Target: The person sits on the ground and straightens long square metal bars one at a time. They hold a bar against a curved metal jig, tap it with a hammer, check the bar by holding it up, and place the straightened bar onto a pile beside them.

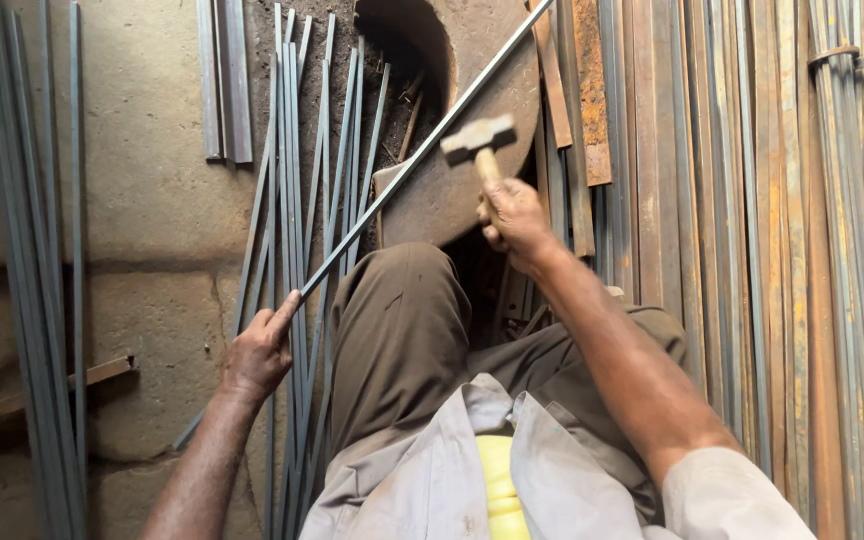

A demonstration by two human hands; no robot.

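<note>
My left hand (260,350) grips the near end of a long thin steel rod (422,150). The rod runs diagonally up to the right across a rusty round metal block (472,90) with a dark hole in its top. My right hand (514,222) is shut on the wooden handle of a hammer (479,138). The hammer's metal head is raised just above the rod where it crosses the block. My bent knee in brown trousers (397,330) lies between the two hands.
A bundle of thin steel rods (302,200) lies on the concrete floor under the held rod. More rods (37,250) lie at the far left. Rusty flat bars and strips (732,220) fill the right side. A wooden strip (42,390) lies at lower left.
</note>
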